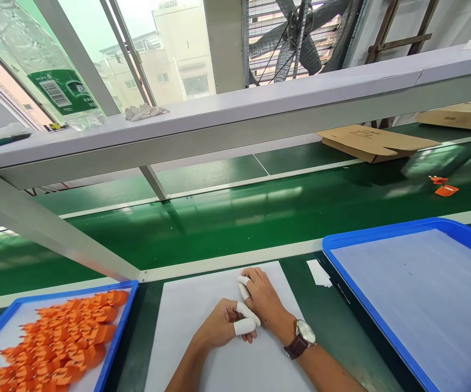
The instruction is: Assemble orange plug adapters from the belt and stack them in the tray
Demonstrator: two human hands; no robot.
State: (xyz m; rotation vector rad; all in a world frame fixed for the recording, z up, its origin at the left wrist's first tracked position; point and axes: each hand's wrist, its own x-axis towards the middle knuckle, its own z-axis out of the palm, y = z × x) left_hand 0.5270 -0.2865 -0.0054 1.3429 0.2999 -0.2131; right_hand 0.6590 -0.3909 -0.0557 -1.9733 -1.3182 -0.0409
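Note:
Both my hands rest together on a white mat point(202, 305) at the near edge of the bench. My left hand point(219, 326) is curled into a loose fist, with a white finger cot on its thumb. My right hand point(263, 302), which wears a brown-strapped wristwatch point(301, 337), lies against it. Its fingers are bent and its capped fingertips touch the mat. Whatever sits inside either hand is hidden. A blue tray point(116, 332) at the left holds several orange plastic pieces point(63, 343). A larger blue tray point(382, 231) with a white liner stands at the right.
A green conveyor belt point(235, 218) runs behind the mat, with two orange pieces point(443, 188) on it at far right. A grey shelf point(260, 109) overhead carries a water bottle point(43, 65) and gloves point(145, 112). Flat cardboard point(374, 142) lies beyond. A small white slip point(319, 272) sits between mat and tray.

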